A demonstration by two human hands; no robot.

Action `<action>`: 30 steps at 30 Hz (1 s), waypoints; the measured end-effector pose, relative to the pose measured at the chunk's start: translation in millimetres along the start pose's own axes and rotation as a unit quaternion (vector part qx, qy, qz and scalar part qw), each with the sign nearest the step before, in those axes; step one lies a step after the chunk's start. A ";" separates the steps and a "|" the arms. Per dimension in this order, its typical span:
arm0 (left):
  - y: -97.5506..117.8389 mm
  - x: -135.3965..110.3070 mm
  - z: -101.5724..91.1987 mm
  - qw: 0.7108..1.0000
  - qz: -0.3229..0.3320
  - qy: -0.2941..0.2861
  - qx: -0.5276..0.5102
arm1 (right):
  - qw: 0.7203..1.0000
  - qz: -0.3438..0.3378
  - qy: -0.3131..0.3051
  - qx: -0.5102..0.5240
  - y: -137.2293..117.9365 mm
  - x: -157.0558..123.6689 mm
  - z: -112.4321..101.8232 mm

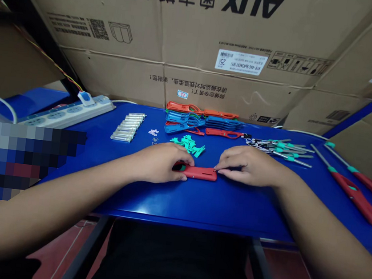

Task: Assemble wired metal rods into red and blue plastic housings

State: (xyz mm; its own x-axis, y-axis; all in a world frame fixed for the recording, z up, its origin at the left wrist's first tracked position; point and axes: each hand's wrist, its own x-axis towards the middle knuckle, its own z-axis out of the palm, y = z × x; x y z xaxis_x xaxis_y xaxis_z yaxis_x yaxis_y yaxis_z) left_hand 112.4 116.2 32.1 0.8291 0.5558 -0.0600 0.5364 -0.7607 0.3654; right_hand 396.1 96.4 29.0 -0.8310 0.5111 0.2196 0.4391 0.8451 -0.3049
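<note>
My left hand [159, 161] is closed round the left part of a red lighter handle [200, 173], which lies sideways on the blue table. A bit of green shows in the handle beside my fingers. At its right end, my right hand [250, 165] pinches thumb and forefinger together at the handle's edge; what sits between the fingertips is too small to make out. Just beyond my hands lies a pile of green plastic triggers [188, 145]. Small pink parts [153, 132] and tiny dark springs or pins [155, 141] lie left of the pile.
Clear tubes [128, 126] stand in a row at the left, near a white power strip [68, 111]. Orange and blue handle shells [204, 121] are stacked behind. Metal lighter rods with wires [284, 148] lie at the right, with red lighters [357, 197] farther right. Cardboard [191, 32] backs the table.
</note>
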 end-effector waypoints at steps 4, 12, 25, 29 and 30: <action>-0.5 -0.3 -0.4 1.000 0.002 -0.003 0.004 | 1.000 0.000 -0.001 -0.021 -2.3 -0.7 -3.0; -6.2 -4.8 -4.7 1.000 -0.010 -0.013 0.023 | 0.990 0.115 -0.080 0.008 1.3 -4.6 -10.6; -5.9 -5.9 -8.5 0.996 0.034 0.078 -0.036 | 0.989 0.128 -0.018 -0.069 -15.8 12.7 6.7; 7.8 1.3 1.1 0.965 0.030 0.145 -0.216 | 0.981 0.014 0.114 -0.153 -33.9 22.6 9.5; 10.3 2.7 3.9 0.952 0.023 0.138 -0.271 | 0.975 -0.007 0.130 -0.179 -38.1 24.5 10.6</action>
State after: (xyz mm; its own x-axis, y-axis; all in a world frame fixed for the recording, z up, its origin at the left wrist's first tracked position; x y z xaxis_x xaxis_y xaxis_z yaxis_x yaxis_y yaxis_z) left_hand 120.8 108.5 32.1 0.7366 0.6498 0.1874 0.2785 -0.5440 0.7915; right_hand 355.4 75.1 36.2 -0.7439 0.4821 0.4628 0.5579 0.8293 0.0329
